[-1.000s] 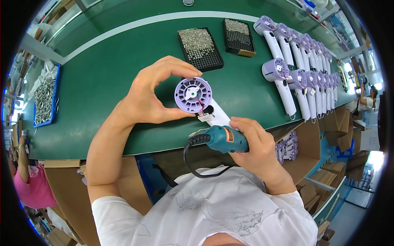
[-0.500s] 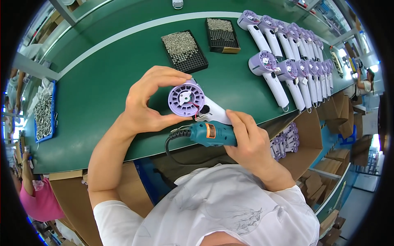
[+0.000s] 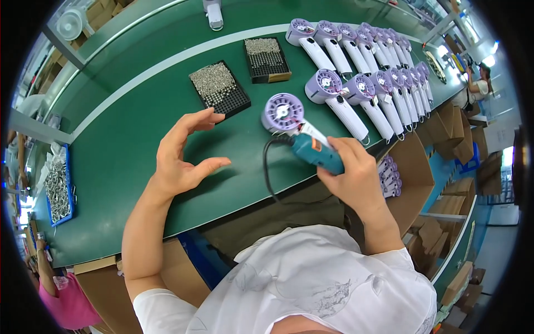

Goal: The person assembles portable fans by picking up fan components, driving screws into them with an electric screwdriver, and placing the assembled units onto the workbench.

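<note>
My right hand point(image 3: 354, 171) is wrapped round a teal corded electric screwdriver point(image 3: 314, 151) and the white handle of a handheld fan beneath it. The purple round head of that handheld fan point(image 3: 283, 112) points up-left, its grille facing me. Black cable loops from the screwdriver toward the table edge. My left hand point(image 3: 186, 153) is empty, thumb and fingers spread apart over the green table, left of the fan head. The fan's handle is mostly hidden by the screwdriver and my fingers.
Two black screw trays point(image 3: 236, 100) filled with small screws lie ahead on the green table point(image 3: 133, 150). Two rows of purple-and-white fans point(image 3: 345, 114) stand at right. A blue bin point(image 3: 70, 183) of metal clips sits far left. A cardboard box point(image 3: 414, 172) holding fans is below right.
My left hand has let go of the fan head and is apart from it. My right hand has carried the fan and screwdriver to the right, toward the rows of fans.
</note>
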Demonstrator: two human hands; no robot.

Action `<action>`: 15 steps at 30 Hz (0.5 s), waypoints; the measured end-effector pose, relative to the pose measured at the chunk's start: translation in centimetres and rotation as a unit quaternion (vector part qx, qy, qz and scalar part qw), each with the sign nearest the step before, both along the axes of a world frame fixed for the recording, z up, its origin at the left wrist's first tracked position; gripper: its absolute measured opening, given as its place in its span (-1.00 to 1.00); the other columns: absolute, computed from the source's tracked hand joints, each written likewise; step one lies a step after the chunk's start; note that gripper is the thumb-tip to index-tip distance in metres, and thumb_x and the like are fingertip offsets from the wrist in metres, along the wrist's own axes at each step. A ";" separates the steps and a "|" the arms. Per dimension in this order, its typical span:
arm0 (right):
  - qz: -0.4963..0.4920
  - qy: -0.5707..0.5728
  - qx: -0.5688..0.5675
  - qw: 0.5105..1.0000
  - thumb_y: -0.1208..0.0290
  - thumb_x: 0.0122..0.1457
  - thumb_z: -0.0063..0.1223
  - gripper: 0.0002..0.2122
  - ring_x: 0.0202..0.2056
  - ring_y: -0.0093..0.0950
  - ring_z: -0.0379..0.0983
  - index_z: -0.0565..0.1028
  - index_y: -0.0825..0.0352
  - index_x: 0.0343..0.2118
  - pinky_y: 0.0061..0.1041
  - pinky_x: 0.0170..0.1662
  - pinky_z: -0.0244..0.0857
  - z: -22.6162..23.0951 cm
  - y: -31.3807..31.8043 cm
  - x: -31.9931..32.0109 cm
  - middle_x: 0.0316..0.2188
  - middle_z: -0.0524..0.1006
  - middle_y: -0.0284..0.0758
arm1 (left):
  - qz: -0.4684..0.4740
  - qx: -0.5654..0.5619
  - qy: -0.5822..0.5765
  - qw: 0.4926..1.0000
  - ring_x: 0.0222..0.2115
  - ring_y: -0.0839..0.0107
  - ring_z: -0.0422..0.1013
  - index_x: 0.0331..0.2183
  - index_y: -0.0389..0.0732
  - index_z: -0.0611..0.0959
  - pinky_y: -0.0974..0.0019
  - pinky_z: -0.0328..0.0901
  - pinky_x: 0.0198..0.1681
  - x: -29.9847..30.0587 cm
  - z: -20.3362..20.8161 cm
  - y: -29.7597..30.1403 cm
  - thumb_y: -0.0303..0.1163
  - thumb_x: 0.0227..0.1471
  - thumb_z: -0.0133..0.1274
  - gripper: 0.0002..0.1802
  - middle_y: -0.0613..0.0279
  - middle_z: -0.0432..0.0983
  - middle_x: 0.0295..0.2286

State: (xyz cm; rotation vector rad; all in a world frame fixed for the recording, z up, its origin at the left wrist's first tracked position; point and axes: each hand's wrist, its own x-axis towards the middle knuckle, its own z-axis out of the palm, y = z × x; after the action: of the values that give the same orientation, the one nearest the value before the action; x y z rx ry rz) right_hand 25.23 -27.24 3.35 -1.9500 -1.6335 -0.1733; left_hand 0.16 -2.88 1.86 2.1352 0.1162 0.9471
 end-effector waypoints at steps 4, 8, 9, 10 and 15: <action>-0.046 -0.020 0.000 0.999 0.47 -0.16 0.42 -0.51 -0.26 -0.08 0.58 0.52 0.43 -0.09 -0.23 -0.20 0.52 -1.2 0.2 2.3 -0.21 0.58 -0.09 | 0.040 0.016 -0.011 0.999 -0.16 0.29 0.54 0.09 -0.36 0.52 0.28 0.43 -0.05 -0.1 -0.4 0.8 -0.49 -0.17 0.46 -0.24 0.05 0.60 -0.15; -0.077 -0.040 -0.013 0.996 0.48 -0.11 0.39 -0.51 -0.24 -0.07 0.59 0.50 0.46 -0.05 -0.23 -0.16 0.52 -1.3 0.6 2.5 -0.17 0.58 -0.05 | 0.120 0.026 -0.016 0.992 -0.35 0.43 0.54 -0.05 -0.30 0.62 0.38 0.43 -0.22 -0.9 -1.1 2.3 -0.56 -0.13 0.41 -0.46 0.19 0.60 -0.34; -0.088 -0.055 -0.017 0.994 0.48 -0.11 0.38 -0.49 -0.24 -0.07 0.59 0.49 0.47 -0.04 -0.23 -0.16 0.52 -1.4 0.7 2.5 -0.14 0.58 -0.05 | 0.124 0.035 -0.016 0.992 -0.35 0.43 0.54 -0.05 -0.30 0.62 0.38 0.43 -0.22 -1.1 -1.1 2.7 -0.56 -0.13 0.41 -0.46 0.19 0.60 -0.34; -0.083 -0.063 -0.009 0.994 0.49 -0.11 0.38 -0.48 -0.24 -0.08 0.60 0.48 0.49 -0.02 -0.23 -0.16 0.52 -1.5 0.7 2.4 -0.11 0.57 -0.04 | 0.146 0.023 -0.019 0.989 -0.39 0.47 0.51 -0.09 -0.30 0.63 0.41 0.42 -0.27 -1.3 -1.2 3.1 -0.56 -0.10 0.39 -0.53 0.23 0.57 -0.39; -0.083 -0.081 0.000 0.993 0.54 -0.16 0.37 -0.36 -0.33 -0.10 0.61 0.42 0.51 0.08 -0.28 -0.27 0.53 -1.8 -0.1 1.7 0.02 0.45 -0.03 | 0.222 0.024 -0.016 0.975 -0.48 0.60 0.44 -0.18 -0.31 0.65 0.48 0.37 -0.38 -2.2 -1.5 5.1 -0.57 0.00 0.33 -0.70 0.33 0.49 -0.48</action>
State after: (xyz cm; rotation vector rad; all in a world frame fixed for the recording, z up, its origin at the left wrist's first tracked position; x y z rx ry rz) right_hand 26.96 -27.36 1.53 -2.1201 -1.5698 -0.4065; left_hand -2.01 2.27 0.40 2.1796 0.5801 1.2478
